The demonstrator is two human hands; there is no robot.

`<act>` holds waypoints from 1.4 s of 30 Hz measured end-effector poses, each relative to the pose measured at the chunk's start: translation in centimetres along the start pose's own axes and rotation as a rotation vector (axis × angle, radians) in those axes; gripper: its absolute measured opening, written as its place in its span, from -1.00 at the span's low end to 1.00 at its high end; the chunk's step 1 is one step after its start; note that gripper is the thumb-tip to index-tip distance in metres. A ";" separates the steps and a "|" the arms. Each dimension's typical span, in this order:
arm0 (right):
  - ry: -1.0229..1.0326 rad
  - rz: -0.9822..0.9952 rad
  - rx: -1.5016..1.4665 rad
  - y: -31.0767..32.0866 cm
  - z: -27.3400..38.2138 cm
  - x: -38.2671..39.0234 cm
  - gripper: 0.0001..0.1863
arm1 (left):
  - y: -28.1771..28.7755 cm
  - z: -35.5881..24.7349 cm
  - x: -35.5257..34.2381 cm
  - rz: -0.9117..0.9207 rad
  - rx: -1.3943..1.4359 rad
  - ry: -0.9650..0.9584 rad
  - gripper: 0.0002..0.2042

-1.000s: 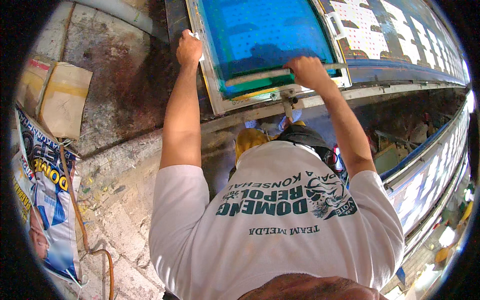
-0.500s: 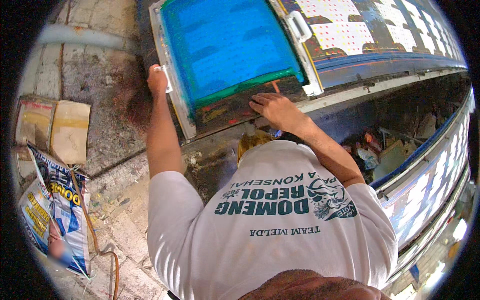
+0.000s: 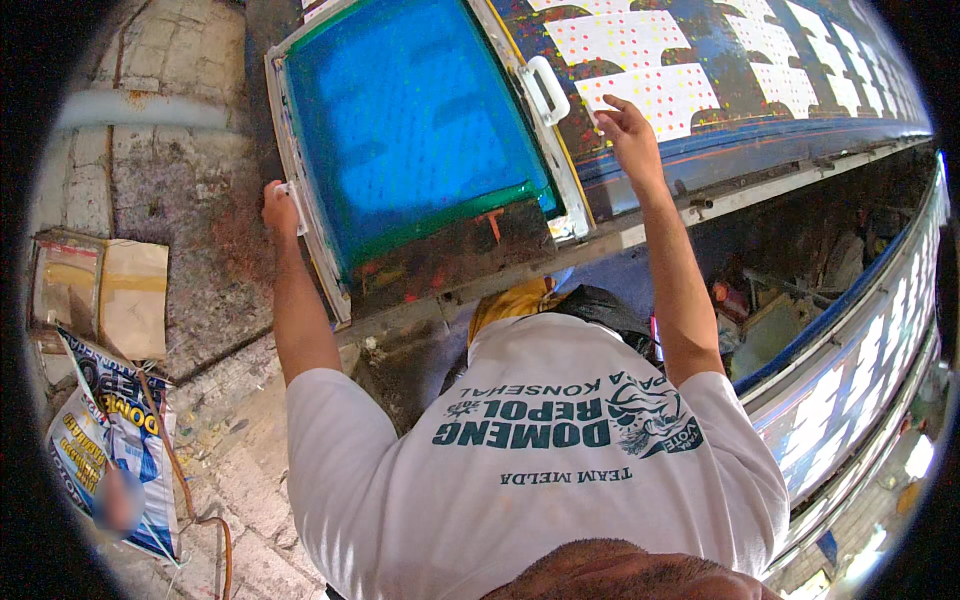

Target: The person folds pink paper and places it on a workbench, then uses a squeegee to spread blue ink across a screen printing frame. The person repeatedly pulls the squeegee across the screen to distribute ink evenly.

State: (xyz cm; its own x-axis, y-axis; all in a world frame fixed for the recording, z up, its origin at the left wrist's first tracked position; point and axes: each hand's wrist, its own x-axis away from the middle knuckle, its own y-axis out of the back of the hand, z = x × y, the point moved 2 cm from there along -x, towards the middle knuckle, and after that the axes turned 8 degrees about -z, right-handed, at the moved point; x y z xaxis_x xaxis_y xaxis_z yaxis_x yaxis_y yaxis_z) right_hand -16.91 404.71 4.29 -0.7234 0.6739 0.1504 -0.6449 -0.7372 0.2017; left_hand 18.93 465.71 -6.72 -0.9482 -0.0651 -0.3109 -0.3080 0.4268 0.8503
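Note:
A silk-screen printing frame (image 3: 297, 190) with blue mesh (image 3: 410, 120) and a dark green border lies on the long dark print table. My left hand (image 3: 281, 210) is closed round the white handle at its left side. Off the frame's right side, my right hand (image 3: 634, 145) hovers with its fingers apart and holds nothing. It is nearest to the white right-hand handle (image 3: 546, 92) and a dotted sheet. Dark shapes show through the mesh.
White cut-out sheets (image 3: 655, 100) with coloured dots run along the table to the right. A metal rail (image 3: 720, 205) edges the table. Behind me stands another table with white sheets (image 3: 830, 390). Cardboard (image 3: 135, 300) and a printed tarpaulin (image 3: 125, 450) lie at the left.
My right hand has left the frame's near edge and moved right and away, beside the right handle. My left hand stays on its handle. The whole view has shifted a little.

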 end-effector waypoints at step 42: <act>0.033 0.164 -0.317 20.6 0.5 -23.0 -0.33 | -0.7 -34.8 5.0 0.255 0.601 0.437 -0.58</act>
State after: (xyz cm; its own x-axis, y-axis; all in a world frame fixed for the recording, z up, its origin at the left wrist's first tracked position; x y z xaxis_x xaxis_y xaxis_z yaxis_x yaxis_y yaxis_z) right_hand -13.46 374.05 5.52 -0.8276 0.5474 0.1240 -0.5606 -0.8173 -0.1332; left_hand 11.72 433.68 5.91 -0.9669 -0.1951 0.1645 -0.1002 0.8831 0.4584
